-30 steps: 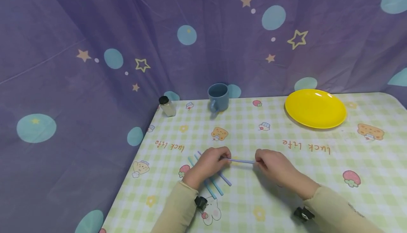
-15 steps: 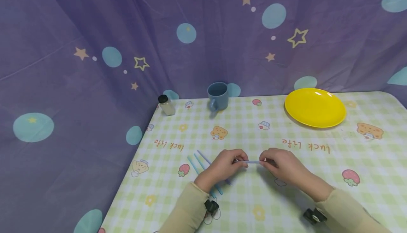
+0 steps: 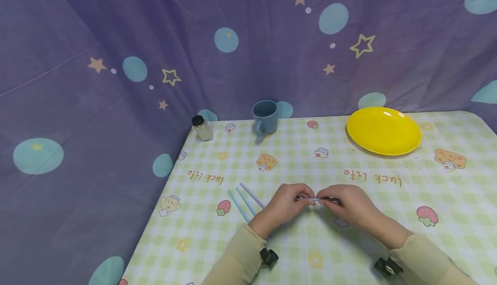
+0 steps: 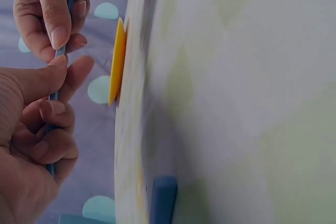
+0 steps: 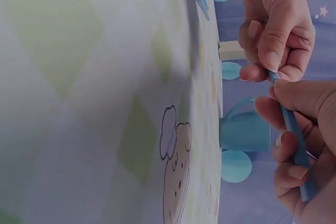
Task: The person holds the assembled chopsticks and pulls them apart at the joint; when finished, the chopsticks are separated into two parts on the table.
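Note:
In the head view both hands meet over the middle of the table. They hold one thin purple stick, bluish in the wrist views and shaped like a straw. My left hand pinches it between thumb and forefinger, its other fingers curled round the stick. From the other side my right hand pinches it too, and the stick runs back along the curled fingers to the palm. The two sets of fingertips are right against each other, hiding most of the stick.
Beside the left wrist lie two light-blue sticks and a purple stick, partly covered by the forearm. A blue mug, a black-capped jar and a yellow plate stand along the back of the table.
My left hand has slid rightward along the stick until its fingertips reach those of the right hand. The right hand has shifted slightly right, and the visible stretch of stick has shortened.

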Tool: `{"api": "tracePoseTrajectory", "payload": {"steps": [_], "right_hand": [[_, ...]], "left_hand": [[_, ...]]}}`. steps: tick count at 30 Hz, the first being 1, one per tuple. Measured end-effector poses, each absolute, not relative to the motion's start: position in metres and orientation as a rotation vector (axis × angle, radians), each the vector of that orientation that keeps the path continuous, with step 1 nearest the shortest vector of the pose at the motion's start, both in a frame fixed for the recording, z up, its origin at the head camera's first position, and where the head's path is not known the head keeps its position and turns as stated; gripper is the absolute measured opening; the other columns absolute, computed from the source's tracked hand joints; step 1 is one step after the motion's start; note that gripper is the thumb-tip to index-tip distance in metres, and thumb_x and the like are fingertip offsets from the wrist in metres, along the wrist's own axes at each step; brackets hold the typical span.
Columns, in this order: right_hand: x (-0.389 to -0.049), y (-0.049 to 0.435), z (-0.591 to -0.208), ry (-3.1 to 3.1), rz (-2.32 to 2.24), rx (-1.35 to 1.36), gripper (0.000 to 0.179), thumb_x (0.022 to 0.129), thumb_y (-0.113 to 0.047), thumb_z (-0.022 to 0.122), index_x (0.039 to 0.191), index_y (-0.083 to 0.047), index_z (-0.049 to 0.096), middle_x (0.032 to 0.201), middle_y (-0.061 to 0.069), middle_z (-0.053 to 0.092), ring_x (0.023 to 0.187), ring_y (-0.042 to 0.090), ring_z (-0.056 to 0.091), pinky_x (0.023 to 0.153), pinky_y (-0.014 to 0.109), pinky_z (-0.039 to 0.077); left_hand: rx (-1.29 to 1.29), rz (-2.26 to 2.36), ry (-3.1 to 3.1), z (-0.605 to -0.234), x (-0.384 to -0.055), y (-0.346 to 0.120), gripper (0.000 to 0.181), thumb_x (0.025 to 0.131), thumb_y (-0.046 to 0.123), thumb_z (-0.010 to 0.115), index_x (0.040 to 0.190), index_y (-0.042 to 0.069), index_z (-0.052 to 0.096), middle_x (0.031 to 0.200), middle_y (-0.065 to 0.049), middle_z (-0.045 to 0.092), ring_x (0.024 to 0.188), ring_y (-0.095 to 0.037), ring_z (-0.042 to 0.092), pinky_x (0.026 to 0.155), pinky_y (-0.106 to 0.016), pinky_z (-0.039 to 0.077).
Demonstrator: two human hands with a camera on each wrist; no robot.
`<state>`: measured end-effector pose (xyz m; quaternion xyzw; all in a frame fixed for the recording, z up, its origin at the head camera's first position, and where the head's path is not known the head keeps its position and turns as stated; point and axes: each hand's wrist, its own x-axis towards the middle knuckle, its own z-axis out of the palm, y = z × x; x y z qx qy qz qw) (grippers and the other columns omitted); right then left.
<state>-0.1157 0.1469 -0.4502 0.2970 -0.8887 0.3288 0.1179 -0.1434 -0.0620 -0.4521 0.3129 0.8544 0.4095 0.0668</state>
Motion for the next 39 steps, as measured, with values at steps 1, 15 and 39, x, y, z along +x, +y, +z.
{"api": "tracePoseTrajectory", "payload": {"steps": [1,15,39], "right_hand": [[-0.116,0.148,-0.451,-2.586,0.961,0.871,0.015,0.083,-0.011,0.076,0.093,-0.022,0.075,0.085,-0.011,0.071,0.068,-0.006,0.053,0.061,0.024,0.048],[-0.113,0.155,-0.450,-2.412,0.927,0.898,0.024,0.075,-0.003,0.080,0.092,-0.021,0.076,0.084,-0.013,0.071,0.069,-0.003,0.061,0.060,0.020,0.048],[-0.113,0.165,-0.451,-2.543,0.894,0.798,0.013,0.082,-0.011,0.077,0.091,-0.021,0.074,0.086,-0.014,0.071,0.074,0.000,0.063,0.064,0.028,0.052]], "left_hand": [[0.946,1.245,2.581,-0.452,-0.143,-0.061,0.006,0.090,0.020,0.071,0.091,0.015,0.072,0.085,0.010,0.071,0.077,0.009,0.060,0.072,-0.012,0.047],[0.951,1.368,2.513,-0.450,-0.138,-0.055,0.005,0.091,0.009,0.068,0.094,0.011,0.071,0.083,0.006,0.074,0.078,0.009,0.063,0.070,-0.013,0.049],[0.892,1.385,2.485,-0.454,-0.144,-0.061,0.006,0.093,0.008,0.066,0.094,0.012,0.070,0.085,0.006,0.074,0.080,0.004,0.066,0.072,-0.015,0.050]]}}
